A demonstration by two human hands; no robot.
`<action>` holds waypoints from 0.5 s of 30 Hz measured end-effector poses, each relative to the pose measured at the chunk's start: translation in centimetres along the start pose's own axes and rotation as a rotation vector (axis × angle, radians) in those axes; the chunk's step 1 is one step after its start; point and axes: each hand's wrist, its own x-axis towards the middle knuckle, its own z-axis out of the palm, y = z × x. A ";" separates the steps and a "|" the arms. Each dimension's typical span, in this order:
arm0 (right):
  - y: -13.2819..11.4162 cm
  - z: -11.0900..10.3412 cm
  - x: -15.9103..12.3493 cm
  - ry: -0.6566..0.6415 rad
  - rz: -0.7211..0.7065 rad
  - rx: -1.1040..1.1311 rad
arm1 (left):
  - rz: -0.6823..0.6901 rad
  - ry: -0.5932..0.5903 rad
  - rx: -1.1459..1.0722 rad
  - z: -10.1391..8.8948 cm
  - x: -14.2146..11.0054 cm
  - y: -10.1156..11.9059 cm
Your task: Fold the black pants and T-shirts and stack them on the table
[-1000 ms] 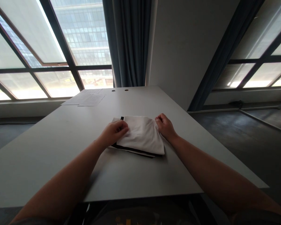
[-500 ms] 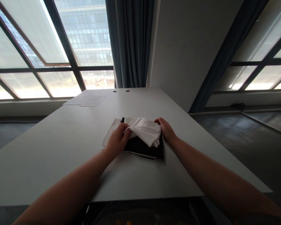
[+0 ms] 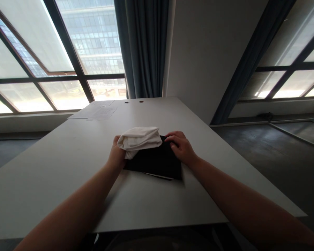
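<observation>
My left hand is closed on the left end of a folded white cloth, its fingers partly hidden behind the fabric. The cloth lies bunched in a thick roll over the upper left part of a flat black piece, which looks like folded fabric, though its kind is not certain. A thin white strip shows along the black piece's near edge. At its upper right corner, my right hand has its fingers curled over the edge, with the thumb against the black surface.
The white table reaches away toward a blue-grey curtain and windows. Sheets of paper lie at its far left, near two round holes in the tabletop. A grey floor lies beyond the right edge.
The white cloth has been drawn left and turned over into a compact roll, uncovering more of the black piece. My left hand has moved left; my right hand stays near the right corner.
</observation>
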 end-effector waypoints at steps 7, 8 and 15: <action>-2.3 1.1 -0.5 -0.151 -0.159 0.074 | 0.069 -0.150 0.053 0.2 -1.8 1.5; -2.1 1.1 -0.6 -0.139 -0.130 0.080 | 0.086 -0.183 0.082 0.2 -2.0 1.6; -0.7 0.6 -1.2 -0.162 0.034 0.139 | 0.322 -0.544 0.428 0.1 -2.9 2.2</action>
